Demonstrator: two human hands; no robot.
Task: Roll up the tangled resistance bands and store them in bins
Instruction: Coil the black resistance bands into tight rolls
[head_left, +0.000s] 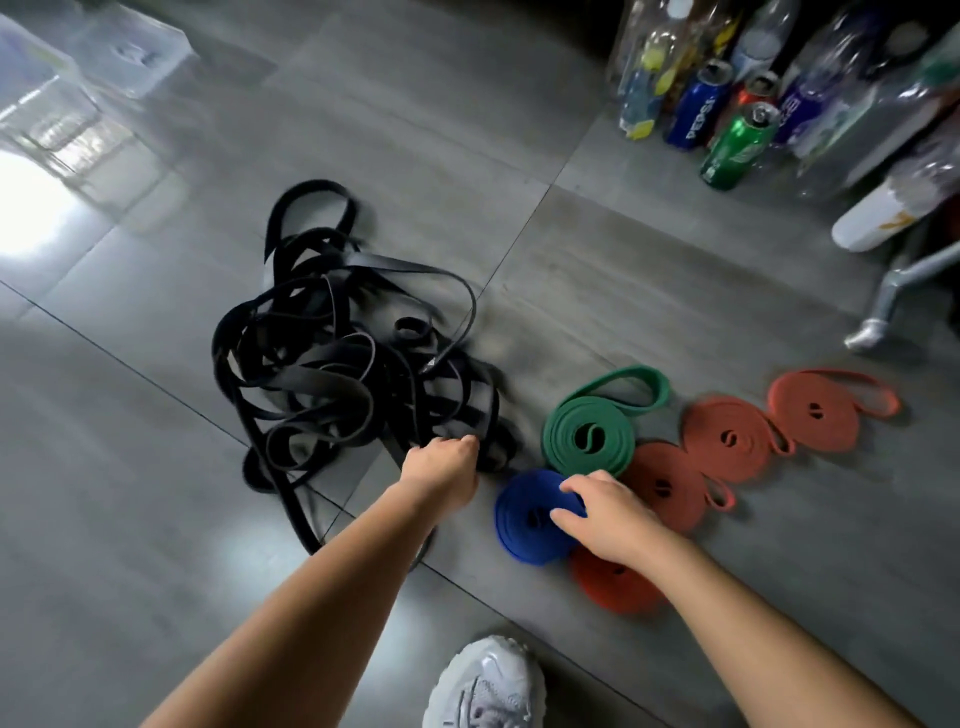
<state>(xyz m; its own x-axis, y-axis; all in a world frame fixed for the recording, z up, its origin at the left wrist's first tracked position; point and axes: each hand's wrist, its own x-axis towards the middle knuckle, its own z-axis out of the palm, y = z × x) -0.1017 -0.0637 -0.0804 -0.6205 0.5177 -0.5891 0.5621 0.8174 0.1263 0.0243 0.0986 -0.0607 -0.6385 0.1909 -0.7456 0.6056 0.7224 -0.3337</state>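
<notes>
The left hand (441, 470) is closed in a fist round strands at the near right edge of the tangled black bands (332, 358), which sprawl on the grey floor (156, 467) away to its left. The right hand (605, 512) lies over the blue roll (524, 514), thumb and forefinger on its top; whether it grips cannot be told. Just beyond sits the green roll (589, 436), with red rolls (727, 439) alongside. Clear bins (130, 52) stand well apart, far left.
</notes>
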